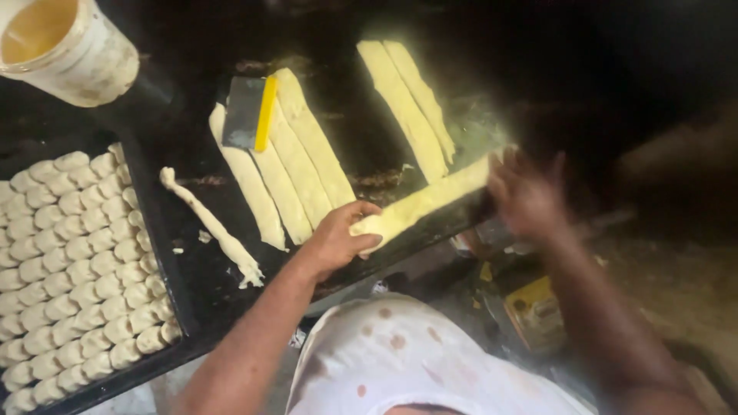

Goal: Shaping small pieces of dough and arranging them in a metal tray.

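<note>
At the far left corner stands a white tub (65, 48) with yellow liquid inside. Below it, along the left edge, a black tray (157, 253) carries rows of small dough pieces (77, 261), close together. On the dark bench (192, 253) just beside the tray lies one thin twisted strip (211, 227). Further right, four flat dough strips (288, 165) lie side by side, and a metal scraper (247, 113) with a yellow handle rests on their far ends. Two more strips (407, 104) lie apart, near the far edge.

The long dough strip (419, 204) in work lies slanted along the near edge of the bench. The left hand (338, 238) is curled over its near end, fingers closed lightly on it. The right hand (526, 196) is blurred at the far end; its fingers seem spread wide, but whether it grips I cannot tell.

To do this well, I think both hands should press evenly and lightly, so the strip keeps one thickness and does not tear or slip off the edge.
</note>
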